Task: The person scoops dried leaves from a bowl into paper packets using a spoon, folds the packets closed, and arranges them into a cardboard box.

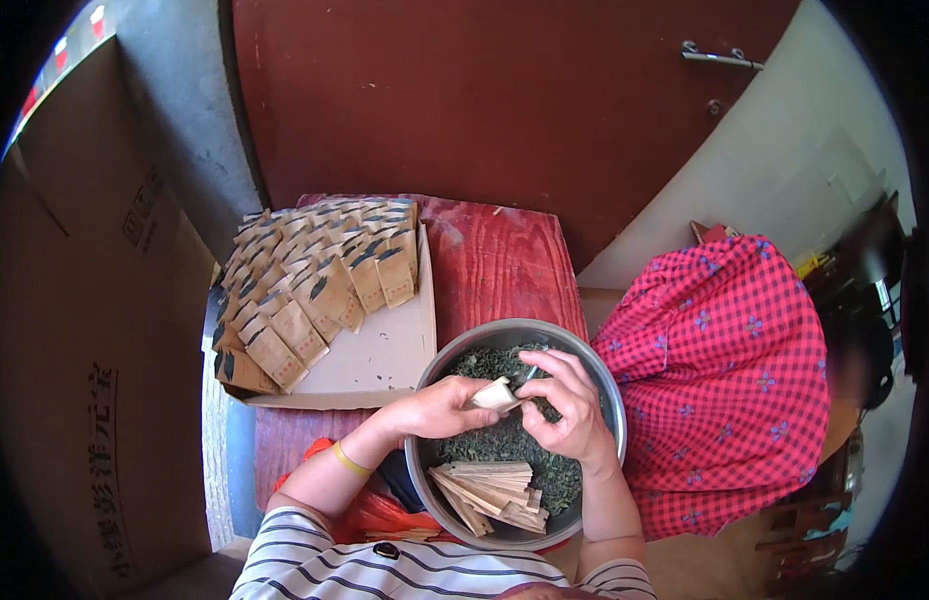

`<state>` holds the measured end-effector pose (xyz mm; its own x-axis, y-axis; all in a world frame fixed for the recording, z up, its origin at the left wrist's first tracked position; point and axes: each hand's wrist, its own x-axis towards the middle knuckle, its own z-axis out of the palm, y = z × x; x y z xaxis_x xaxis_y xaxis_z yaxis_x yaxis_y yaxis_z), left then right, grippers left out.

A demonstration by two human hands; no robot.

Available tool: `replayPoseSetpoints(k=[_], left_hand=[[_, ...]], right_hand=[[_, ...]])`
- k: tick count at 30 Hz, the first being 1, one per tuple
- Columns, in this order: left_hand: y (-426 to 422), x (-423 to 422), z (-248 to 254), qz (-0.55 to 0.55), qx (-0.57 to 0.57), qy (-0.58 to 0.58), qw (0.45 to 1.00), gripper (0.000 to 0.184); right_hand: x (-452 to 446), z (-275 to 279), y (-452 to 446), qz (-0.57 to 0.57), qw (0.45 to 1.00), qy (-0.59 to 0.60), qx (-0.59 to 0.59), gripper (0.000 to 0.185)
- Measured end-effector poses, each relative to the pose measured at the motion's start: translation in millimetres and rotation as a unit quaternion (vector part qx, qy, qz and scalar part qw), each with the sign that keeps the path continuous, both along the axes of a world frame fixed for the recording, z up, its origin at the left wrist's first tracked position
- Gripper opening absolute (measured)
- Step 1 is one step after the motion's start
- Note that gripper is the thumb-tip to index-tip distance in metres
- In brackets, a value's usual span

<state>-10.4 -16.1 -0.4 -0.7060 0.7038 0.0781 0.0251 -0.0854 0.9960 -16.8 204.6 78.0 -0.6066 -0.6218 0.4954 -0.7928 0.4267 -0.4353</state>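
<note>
Over a round metal bowl of dried green leaves, my left hand grips a small brown paper packet, its mouth turned toward the right. My right hand is closed at that mouth, thumb and fingers bent around a small shiny metal tool. Its shape is mostly hidden by the fingers. A fanned stack of flat paper packets lies on the leaves at the bowl's near side.
On the red wooden table, a shallow cardboard tray holds rows of dark-topped paper packets. A red checked cloth drapes to the right. Red plastic lies left of the bowl. A tall carton stands at far left.
</note>
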Motion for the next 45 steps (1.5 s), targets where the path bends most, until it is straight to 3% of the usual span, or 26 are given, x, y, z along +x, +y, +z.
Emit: replayPoseSetpoints(k=[2, 6, 8, 10, 14, 17, 20, 25, 30, 35, 42, 44, 45], left_hand=[[1.5, 2.6, 0.3, 0.043, 0.015, 0.025, 0.999, 0.027], [2.9, 3.7, 4.0, 0.088, -0.064, 0.092, 0.99, 0.028], [5.3, 4.3, 0.8, 0.183, -0.107, 0.181, 0.96, 0.032], [4.7, 3.4, 4.6, 0.176, -0.108, 0.164, 0.965, 0.036], [5.6, 4.9, 3.3, 0.186, -0.116, 0.193, 0.956, 0.038], [5.9, 5.6, 3.1, 0.179, -0.151, 0.208, 0.95, 0.04], [7.1, 7.2, 3.3, 0.17, -0.171, 0.204, 0.949, 0.04], [6.1, 7.5, 12.6, 0.135, -0.252, 0.179, 0.941, 0.026], [6.0, 8.3, 9.7, 0.123, -0.255, 0.212, 0.936, 0.025], [5.5, 10.3, 13.3, 0.101, -0.285, 0.224, 0.926, 0.026], [4.5, 7.1, 10.6, 0.125, -0.233, 0.227, 0.937, 0.033], [2.7, 5.1, 12.9, 0.102, -0.123, 0.186, 0.97, 0.038], [2.2, 4.5, 14.7, 0.106, -0.12, 0.188, 0.969, 0.038]], right_hand=[[4.6, 6.4, -5.3, -0.041, 0.997, 0.059, 0.036, 0.025], [12.2, 10.8, -6.9, -0.085, 0.98, 0.15, 0.099, 0.024], [18.3, 12.9, -7.7, -0.09, 0.977, 0.159, 0.11, 0.023], [22.3, 14.0, -9.4, -0.093, 0.974, 0.164, 0.123, 0.023], [26.3, 11.2, -12.4, -0.053, 0.985, 0.106, 0.128, 0.023], [26.7, 1.4, -10.5, -0.007, 0.989, -0.049, 0.138, 0.036], [30.1, 8.9, -15.4, 0.008, 0.981, -0.125, 0.148, 0.038], [27.8, -9.2, -13.8, 0.011, 0.978, -0.122, 0.171, 0.035], [23.0, -13.2, -17.7, 0.023, 0.973, -0.154, 0.171, 0.017], [17.9, -32.4, -21.9, 0.057, 0.973, -0.162, 0.155, 0.021], [20.8, -16.8, -21.4, 0.025, 0.978, -0.157, 0.135, 0.016], [19.3, -14.1, -17.7, 0.004, 0.977, -0.157, 0.144, 0.014], [17.7, -15.0, -14.3, -0.003, 0.981, -0.142, 0.129, 0.014]])
